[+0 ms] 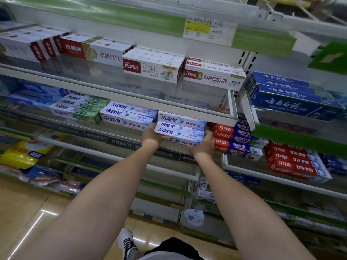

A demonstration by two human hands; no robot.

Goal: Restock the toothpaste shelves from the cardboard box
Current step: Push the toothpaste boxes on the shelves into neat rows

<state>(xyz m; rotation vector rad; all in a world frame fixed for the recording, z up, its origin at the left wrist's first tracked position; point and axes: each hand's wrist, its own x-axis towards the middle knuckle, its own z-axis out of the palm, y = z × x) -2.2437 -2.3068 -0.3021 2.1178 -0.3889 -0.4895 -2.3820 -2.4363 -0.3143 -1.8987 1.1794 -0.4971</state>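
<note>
A glossy tan tiled floor runs below the shelving unit, catching streaks of overhead light. The unit's glass-fronted tiers carry green price strips, and a yellow-and-white price tag hangs on the strip above the topmost visible tier. A white upright post splits the unit right of centre.

Bright, blurry edges, floor glare

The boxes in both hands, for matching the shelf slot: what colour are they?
White and light blue toothpaste boxes with dark blue lettering, seen in the head view.
</note>
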